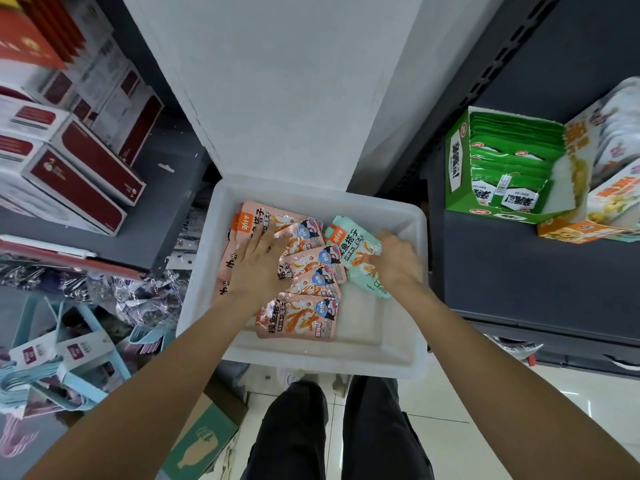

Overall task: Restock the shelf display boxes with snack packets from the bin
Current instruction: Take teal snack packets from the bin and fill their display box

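Leaning over a white bin (398, 355), the person has both hands down among the snack packets. Pink packets (304, 268) lie fanned across the bin's left and middle, overlapping; the nearest one lies w/ its long axis roughly left-right, print reading upright to the viewer, and the others are tilted at angles behind it. Each shows a blue cartoon face, orange sticks and Chinese writing; an orange tag sits at the top corner of the far one. Mint packets (360, 251) sit to the right, long axis running away from the viewer and leaning right, same orange tag up top.

Left hand (258, 261) lies flat, fingers spread and straight, pressing on the pink packets. Right hand (398, 261) is curled round the mint packets, gripping their right edge.

On the right shelf stands a green box (457, 168), front cut open, packed w/ green-and-white packets on edge; its Chinese lettering is too blurred to make out. Just beside it, touching, an orange box (588, 226) w/ pale packets.
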Demonstrator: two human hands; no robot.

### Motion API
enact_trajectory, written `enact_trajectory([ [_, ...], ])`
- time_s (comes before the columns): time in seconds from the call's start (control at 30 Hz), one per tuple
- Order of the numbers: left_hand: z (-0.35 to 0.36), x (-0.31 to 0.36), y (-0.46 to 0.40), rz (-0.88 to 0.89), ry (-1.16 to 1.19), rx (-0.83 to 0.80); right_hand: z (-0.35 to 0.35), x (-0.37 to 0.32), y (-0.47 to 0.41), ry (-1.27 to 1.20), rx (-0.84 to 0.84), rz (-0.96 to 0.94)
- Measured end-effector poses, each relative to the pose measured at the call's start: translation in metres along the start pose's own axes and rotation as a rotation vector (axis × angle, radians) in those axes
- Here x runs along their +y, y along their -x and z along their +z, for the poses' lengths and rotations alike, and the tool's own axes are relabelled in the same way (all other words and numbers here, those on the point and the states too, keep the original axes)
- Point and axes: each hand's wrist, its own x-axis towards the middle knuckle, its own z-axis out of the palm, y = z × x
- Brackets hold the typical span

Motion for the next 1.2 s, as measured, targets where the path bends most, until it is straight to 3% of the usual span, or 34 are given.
enact_trajectory([
  [0.1, -0.015, 0.012, 0.004, 0.031, 0.185, 0.048, -0.023, -0.003, 0.014, -0.062, 0.079, 0.018],
  [0.2, -0.037, 0.034, 0.007, 0.042, 0.438, 0.019, -0.043, -0.006, 0.027, -0.302, 0.121, -0.006],
  [0.37, -0.068, 0.066, 0.011, -0.045, 0.910, -0.089, -0.070, -0.008, 0.041, -0.662, 0.065, -0.095],
  [0.5, -0.093, 0.084, 0.010, -0.176, 1.334, 0.019, -0.092, -0.005, 0.052, -0.765, 0.043, -0.109],
  [0.83, -0.138, 0.182, 0.020, 0.111, 1.405, 0.142, -0.161, 0.063, 0.073, -0.995, 0.157, -0.139],
  [1.2, -0.147, 0.388, -0.005, 0.331, 1.264, 0.174, -0.266, 0.225, 0.066, -1.019, 0.398, -0.163],
])
